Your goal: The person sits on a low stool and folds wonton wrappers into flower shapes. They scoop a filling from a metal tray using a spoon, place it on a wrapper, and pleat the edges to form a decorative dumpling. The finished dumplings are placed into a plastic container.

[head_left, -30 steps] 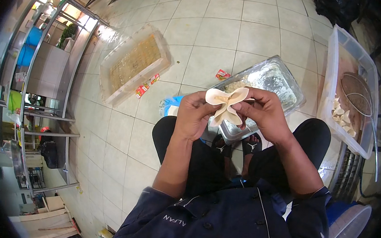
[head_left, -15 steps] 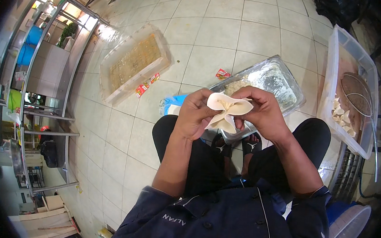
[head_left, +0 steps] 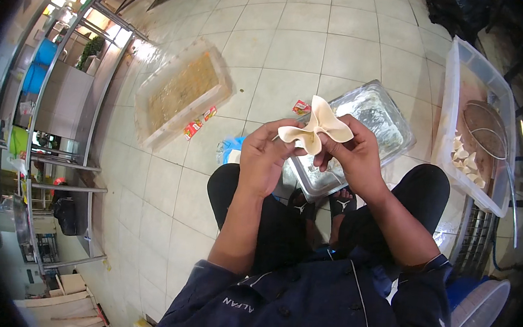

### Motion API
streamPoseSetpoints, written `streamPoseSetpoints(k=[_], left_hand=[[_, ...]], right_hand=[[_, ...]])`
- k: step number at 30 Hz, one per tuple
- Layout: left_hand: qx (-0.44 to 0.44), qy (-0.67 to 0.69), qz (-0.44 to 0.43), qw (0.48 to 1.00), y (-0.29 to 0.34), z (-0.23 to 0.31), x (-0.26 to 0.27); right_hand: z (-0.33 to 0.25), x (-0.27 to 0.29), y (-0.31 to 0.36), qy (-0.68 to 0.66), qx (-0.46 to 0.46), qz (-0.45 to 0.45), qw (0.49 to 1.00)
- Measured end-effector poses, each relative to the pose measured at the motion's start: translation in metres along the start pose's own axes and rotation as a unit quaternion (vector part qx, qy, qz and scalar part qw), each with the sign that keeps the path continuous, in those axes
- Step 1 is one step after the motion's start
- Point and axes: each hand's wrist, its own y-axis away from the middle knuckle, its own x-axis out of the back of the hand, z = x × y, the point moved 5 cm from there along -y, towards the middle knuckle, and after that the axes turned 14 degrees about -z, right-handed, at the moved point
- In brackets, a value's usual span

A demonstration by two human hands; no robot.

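Dough wrapper (head_left: 316, 128), thin and pale, is held up in the air between the two hands, before the knees and, as seen from above, over the left edge of a tray. It is gathered toward its middle, and its edges flare out in rounded flaps: one points away from the person, one to each side, and a shorter one faces back. The left hand (head_left: 261, 157) has its fingers closed on the left flap, thumb on the near side. The right hand (head_left: 358, 156) grips the other side, thumb pressed near the gathered middle and fingers curled behind, partly hidden by the dough. The tray (head_left: 319, 189), shiny and rectangular, sits on the tiled floor (head_left: 273, 54), its bottom streaked with white powder. Just beside its far left edge lies a small red packet (head_left: 301, 107). Farther left, more red packets (head_left: 191, 130) lie against a clear plastic tub (head_left: 223, 79) with a flat tan layer inside. A blue plastic bag (head_left: 232, 147) shows by the left knee. On the right stands a whitish tub (head_left: 449, 107) holding a pile of folded dough pieces (head_left: 468, 165) and, beyond them, a round strainer (head_left: 483, 119) with a wire handle. The person wears black sandals (head_left: 342, 205) and a dark jacket (head_left: 306, 302).
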Motion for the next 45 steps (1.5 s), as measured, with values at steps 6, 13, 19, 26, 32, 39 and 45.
streamPoseSetpoints(k=[6, 13, 19, 26, 32, 39, 45], left_hand=[[-0.095, -0.153, -0.001, 0.984, 0.0, -0.002, 0.005], [-0.079, -0.191, -0.003, 0.978, 0.005, 0.018, -0.005], [-0.075, -0.201, -0.026, 0.976, 0.005, 0.019, -0.001], [-0.06, -0.178, -0.065, 0.98, 0.003, 0.018, 0.002], [-0.021, -0.183, -0.06, 0.981, 0.006, 0.019, 0.009], [-0.017, -0.206, -0.069, 0.976, 0.005, 0.023, 0.011], [0.003, -0.164, -0.081, 0.983, 0.006, 0.02, 0.009]], right_hand=[[0.001, -0.004, 0.004, 0.085, 0.064, -0.019, 0.994], [-0.01, -0.004, 0.008, 0.23, 0.057, -0.069, 0.969], [-0.009, -0.006, 0.006, 0.277, 0.096, -0.09, 0.952], [-0.016, -0.01, 0.006, 0.32, 0.119, -0.109, 0.934], [-0.016, -0.017, 0.005, 0.352, 0.147, -0.121, 0.917], [-0.008, -0.013, 0.002, 0.244, 0.012, -0.107, 0.964], [-0.033, -0.026, 0.012, 0.464, 0.057, -0.076, 0.88]])
